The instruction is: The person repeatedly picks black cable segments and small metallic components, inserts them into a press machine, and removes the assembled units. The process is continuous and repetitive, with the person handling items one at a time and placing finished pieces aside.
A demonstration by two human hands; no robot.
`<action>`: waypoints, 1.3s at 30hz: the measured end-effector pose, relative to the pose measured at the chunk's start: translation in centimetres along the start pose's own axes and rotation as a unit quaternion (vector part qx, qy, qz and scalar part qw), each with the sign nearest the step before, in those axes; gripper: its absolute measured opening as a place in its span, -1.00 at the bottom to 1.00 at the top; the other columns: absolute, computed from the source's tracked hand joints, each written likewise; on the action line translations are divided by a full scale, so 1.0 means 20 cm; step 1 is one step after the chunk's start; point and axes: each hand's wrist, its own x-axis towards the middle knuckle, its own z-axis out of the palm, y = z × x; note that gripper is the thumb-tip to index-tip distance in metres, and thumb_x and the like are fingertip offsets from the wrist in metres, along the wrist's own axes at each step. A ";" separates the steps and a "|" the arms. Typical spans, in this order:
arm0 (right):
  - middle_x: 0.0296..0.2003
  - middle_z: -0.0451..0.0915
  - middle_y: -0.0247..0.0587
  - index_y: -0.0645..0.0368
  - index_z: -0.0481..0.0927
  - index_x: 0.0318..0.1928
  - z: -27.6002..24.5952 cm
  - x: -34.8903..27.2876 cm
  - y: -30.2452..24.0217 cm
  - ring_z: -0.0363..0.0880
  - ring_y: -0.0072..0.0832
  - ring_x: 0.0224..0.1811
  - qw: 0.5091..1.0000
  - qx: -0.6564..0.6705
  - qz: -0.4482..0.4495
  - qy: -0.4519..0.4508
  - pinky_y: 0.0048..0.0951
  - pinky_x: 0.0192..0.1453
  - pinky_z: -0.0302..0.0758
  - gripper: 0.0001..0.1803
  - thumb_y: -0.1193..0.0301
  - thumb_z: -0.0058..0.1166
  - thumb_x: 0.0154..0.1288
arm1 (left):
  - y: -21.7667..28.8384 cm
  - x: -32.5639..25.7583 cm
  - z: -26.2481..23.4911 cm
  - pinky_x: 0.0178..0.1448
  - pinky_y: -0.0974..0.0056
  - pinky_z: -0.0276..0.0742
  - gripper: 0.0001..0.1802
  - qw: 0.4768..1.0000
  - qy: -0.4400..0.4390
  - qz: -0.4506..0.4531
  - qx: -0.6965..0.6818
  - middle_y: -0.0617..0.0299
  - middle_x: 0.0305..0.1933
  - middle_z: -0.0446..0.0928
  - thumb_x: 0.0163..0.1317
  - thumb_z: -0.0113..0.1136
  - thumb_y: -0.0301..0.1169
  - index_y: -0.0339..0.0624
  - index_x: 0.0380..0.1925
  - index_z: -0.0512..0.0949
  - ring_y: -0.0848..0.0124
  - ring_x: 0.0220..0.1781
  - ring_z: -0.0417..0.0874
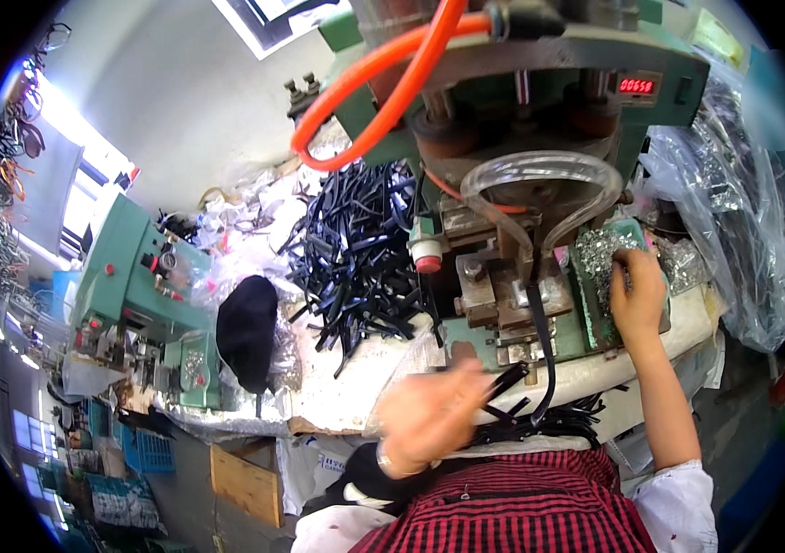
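My right hand (pixel 639 300) reaches into a green tray (pixel 590 300) heaped with small silvery metal parts (pixel 603 256). Its fingers are bent together among the parts, and what they pinch is hidden. Smeared by motion, my left hand (pixel 437 415) hovers at the table's front edge, close beside slender black strips (pixel 507 380) that look like glasses temples. Whether it grips one does not show. A long black strip (pixel 543 346) hangs down from the tooling of the green press (pixel 540 276), below a clear looped tube (pixel 540 166).
A big pile of black strips (pixel 356 249) lies left of the press, beside a dark cloth-like piece (pixel 247 332). An orange hose (pixel 392 92) loops in front of the press. Another green machine (pixel 125 276) stands at left. Clear plastic bags (pixel 733 203) crowd the right side.
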 end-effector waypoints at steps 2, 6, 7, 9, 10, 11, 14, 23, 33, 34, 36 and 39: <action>-0.27 0.67 -0.08 0.24 0.66 -0.12 -0.05 -0.02 -0.01 0.63 -0.14 -0.22 0.997 0.024 0.063 0.030 -0.25 -0.06 0.52 -0.83 0.58 0.16 0.27 | -0.07 -0.04 -0.14 -0.23 0.26 0.58 -0.83 0.968 -0.004 -0.109 0.225 0.08 -0.19 0.72 0.06 0.43 -0.58 -0.26 -0.31 0.67 0.26 -0.32 0.69; -0.25 0.71 -0.11 0.26 0.70 -0.19 -0.05 -0.02 -0.03 0.67 -0.23 -0.15 0.987 0.106 0.119 0.010 -0.31 0.00 0.53 -0.88 0.57 0.21 0.25 | -0.51 -0.04 -0.28 -0.14 0.15 0.47 -0.93 0.948 -0.027 -0.187 0.256 0.19 -0.33 0.62 0.08 0.38 -0.52 -0.15 -0.40 0.70 0.17 -0.27 0.57; -0.23 0.73 -0.10 0.27 0.72 -0.19 -0.04 0.00 -0.05 0.68 -0.25 -0.13 0.982 0.123 0.141 -0.003 -0.34 0.03 0.53 -0.88 0.56 0.23 0.25 | -0.60 -0.10 -0.27 -0.15 0.14 0.47 -0.93 0.941 -0.049 -0.209 0.263 0.21 -0.36 0.61 0.05 0.36 -0.53 -0.13 -0.43 0.71 0.15 -0.25 0.55; -0.23 0.73 -0.09 0.26 0.72 -0.18 -0.01 0.00 -0.07 0.69 -0.25 -0.12 0.980 0.126 0.152 -0.002 -0.35 0.05 0.53 -0.87 0.55 0.23 0.25 | -0.77 -0.26 -0.23 -0.09 0.10 0.47 -0.91 0.912 -0.136 -0.237 0.307 0.18 -0.32 0.59 -0.02 0.36 -0.50 -0.14 -0.45 0.73 0.13 -0.18 0.55; -0.22 0.73 -0.09 0.26 0.72 -0.17 0.00 0.00 -0.07 0.69 -0.25 -0.11 0.980 0.122 0.157 -0.002 -0.35 0.06 0.53 -0.86 0.55 0.23 0.25 | -0.84 -0.34 -0.18 -0.08 0.08 0.46 -0.90 0.899 -0.168 -0.246 0.321 0.16 -0.30 0.57 -0.04 0.37 -0.49 -0.13 -0.44 0.74 0.11 -0.15 0.55; -0.22 0.73 -0.08 0.26 0.72 -0.15 0.01 0.00 -0.08 0.69 -0.23 -0.11 0.977 0.132 0.168 -0.003 -0.34 0.06 0.53 -0.85 0.53 0.24 0.26 | -0.90 -0.44 -0.14 -0.05 0.05 0.46 -0.89 0.885 -0.188 -0.264 0.336 0.12 -0.29 0.54 -0.06 0.37 -0.46 -0.14 -0.45 0.73 0.08 -0.11 0.55; -0.23 0.73 -0.07 0.23 0.72 -0.15 -0.04 -0.11 0.00 0.68 -0.26 -0.15 0.979 0.063 0.193 0.028 -0.35 0.01 0.52 -0.85 0.53 0.24 0.27 | -0.93 -0.55 -0.08 -0.02 0.02 0.46 -0.92 0.899 -0.133 -0.296 0.294 0.07 -0.27 0.56 -0.08 0.39 -0.51 -0.16 -0.53 0.67 0.03 -0.12 0.56; -0.24 0.71 -0.17 0.22 0.73 -0.20 -0.22 -0.01 -0.30 0.65 -0.34 -0.13 0.963 0.240 0.124 0.006 -0.39 0.02 0.51 -0.85 0.60 0.26 0.19 | -0.64 -0.30 -0.14 -0.29 0.40 0.43 -0.98 0.912 -0.010 -0.409 -0.044 0.24 -0.37 0.60 0.29 0.25 -0.56 -0.27 -0.32 0.59 0.54 -0.42 0.54; -0.20 0.69 -0.24 0.32 0.56 -0.02 0.01 0.04 -0.65 0.64 -0.59 -0.14 0.802 0.531 0.272 -0.025 -0.55 -0.01 0.54 -0.75 0.62 0.20 0.31 | -0.25 -0.04 0.11 -0.10 0.46 0.52 -0.89 0.884 0.090 -0.391 -0.241 0.17 -0.12 0.67 0.36 0.21 -0.61 -0.39 -0.15 0.63 0.56 -0.21 0.59; -0.19 0.69 -0.24 0.33 0.53 0.01 -0.01 0.06 -0.67 0.64 -0.60 -0.13 0.768 0.563 0.302 -0.040 -0.56 -0.01 0.54 -0.73 0.63 0.20 0.31 | -0.21 0.02 0.10 -0.07 0.41 0.55 -0.89 0.901 0.116 -0.347 -0.233 0.10 -0.16 0.68 0.33 0.22 -0.64 -0.41 -0.16 0.62 0.46 -0.20 0.63; -0.17 0.69 -0.21 0.33 0.47 0.08 -0.01 0.09 -0.71 0.63 -0.62 -0.12 0.751 0.593 0.290 -0.027 -0.59 0.01 0.51 -0.66 0.63 0.19 0.32 | -0.17 0.10 0.08 -0.16 0.41 0.64 -0.89 0.953 0.132 -0.190 -0.193 0.03 -0.12 0.67 0.41 0.13 -0.63 -0.43 -0.13 0.58 0.43 -0.24 0.66; -0.17 0.69 -0.24 0.33 0.46 0.11 -0.03 0.09 -0.74 0.63 -0.61 -0.11 0.756 0.583 0.294 -0.043 -0.57 0.01 0.51 -0.64 0.64 0.16 0.32 | -0.03 0.20 0.04 -0.15 0.28 0.70 -0.89 0.974 0.108 -0.064 -0.189 -0.06 -0.20 0.66 0.29 0.27 -0.59 -0.41 -0.22 0.58 0.21 -0.23 0.73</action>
